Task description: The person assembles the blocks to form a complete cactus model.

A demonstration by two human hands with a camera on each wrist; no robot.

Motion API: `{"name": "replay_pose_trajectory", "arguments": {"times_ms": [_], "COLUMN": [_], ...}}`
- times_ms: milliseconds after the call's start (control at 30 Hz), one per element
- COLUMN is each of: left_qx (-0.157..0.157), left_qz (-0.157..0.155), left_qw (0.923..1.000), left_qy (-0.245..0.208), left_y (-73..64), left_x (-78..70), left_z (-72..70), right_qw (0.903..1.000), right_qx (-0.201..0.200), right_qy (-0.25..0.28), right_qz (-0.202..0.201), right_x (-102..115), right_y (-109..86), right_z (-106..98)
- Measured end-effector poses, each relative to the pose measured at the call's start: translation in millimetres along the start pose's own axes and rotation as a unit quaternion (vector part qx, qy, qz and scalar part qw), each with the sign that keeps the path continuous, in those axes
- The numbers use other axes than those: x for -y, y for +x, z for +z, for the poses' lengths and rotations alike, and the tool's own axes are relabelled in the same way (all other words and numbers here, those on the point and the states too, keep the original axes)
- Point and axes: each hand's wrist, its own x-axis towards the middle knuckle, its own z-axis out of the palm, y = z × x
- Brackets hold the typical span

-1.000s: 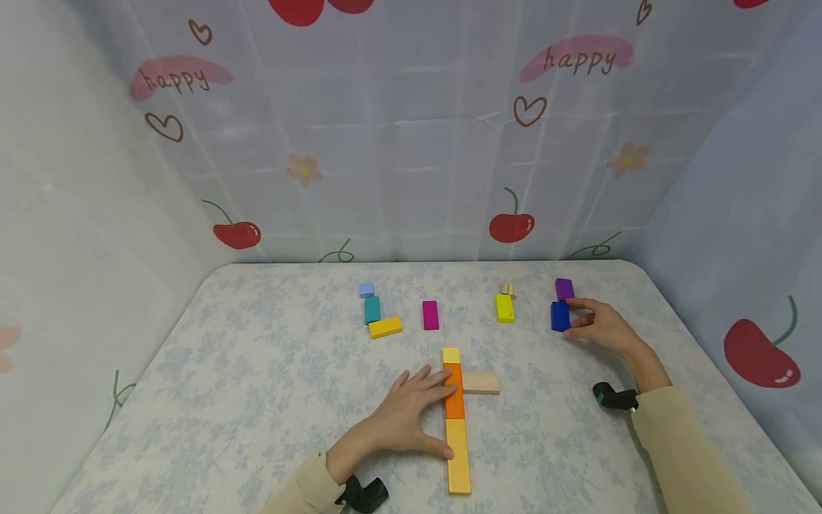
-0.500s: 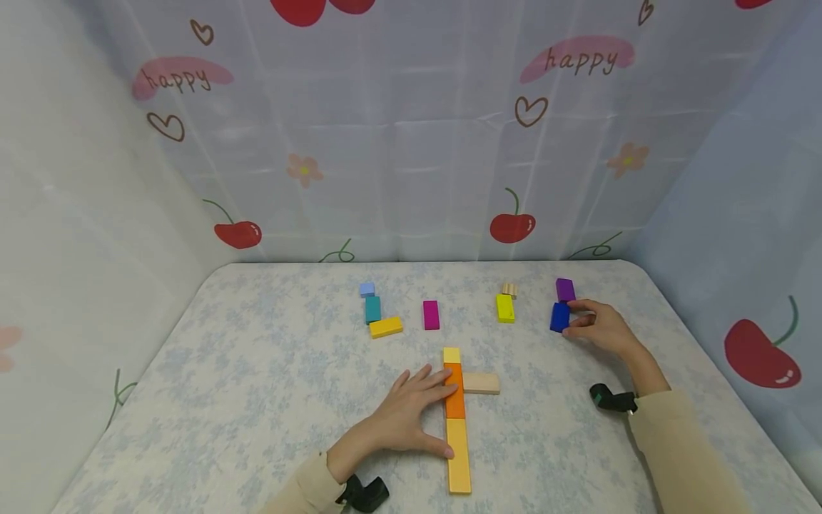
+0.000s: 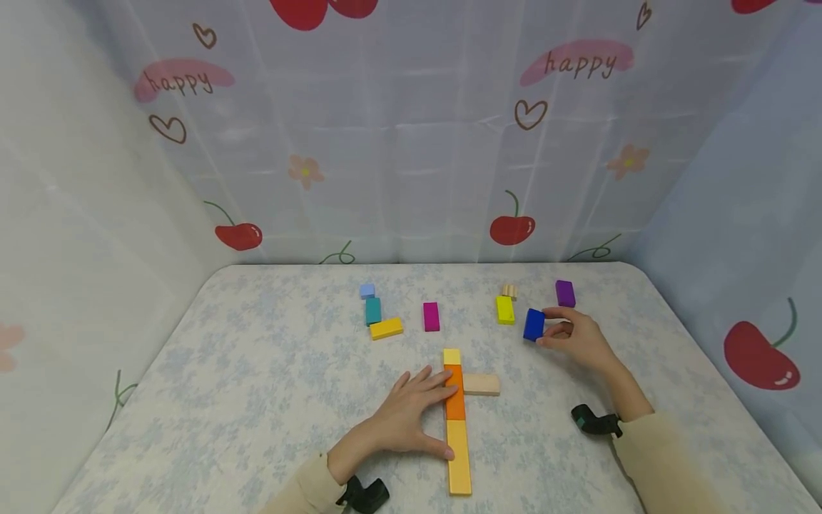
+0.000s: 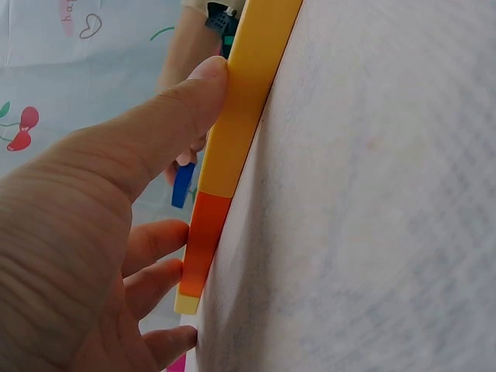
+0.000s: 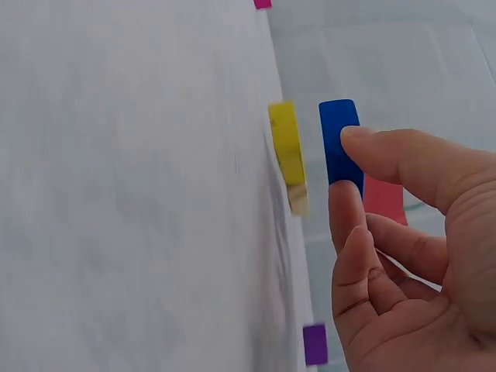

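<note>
My right hand pinches a dark blue block between thumb and fingers, lifted just off the table; the right wrist view shows the blue block at my fingertips. My left hand lies flat with straight fingers against the left side of a line of blocks: a small yellow block, an orange block and a long amber block. In the left wrist view my thumb touches the amber block. A bare wood block lies against the line's right side.
Further back lie a yellow block, a small wood piece, a purple block, a magenta block, and a cluster of teal, light blue and amber blocks. Printed curtains wall the table.
My right hand has carried the blue block left and toward me, away from the purple block and to beside the yellow one. My left hand has stayed in place.
</note>
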Motion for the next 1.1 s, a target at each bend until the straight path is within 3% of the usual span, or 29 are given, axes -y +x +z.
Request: {"name": "replay_pose_trajectory", "arguments": {"times_ms": [600, 1100], "left_qx": [-0.002, 0.004], "left_qz": [-0.009, -0.017], "left_qw": [0.9999, 0.9998], "left_qy": [0.011, 0.004], "left_y": [1.4, 1.4], "left_x": [-0.2, -0.2], "left_z": [-0.7, 1.3], "right_qw": [0.9948, 0.9883], "right_qx": [0.053, 0.118], "right_qy": [0.009, 0.029], "right_qz": [-0.087, -0.092], "right_x": [30.4, 30.5], "right_y": [-2.9, -8.1], "right_z": [43.2, 52.2]}}
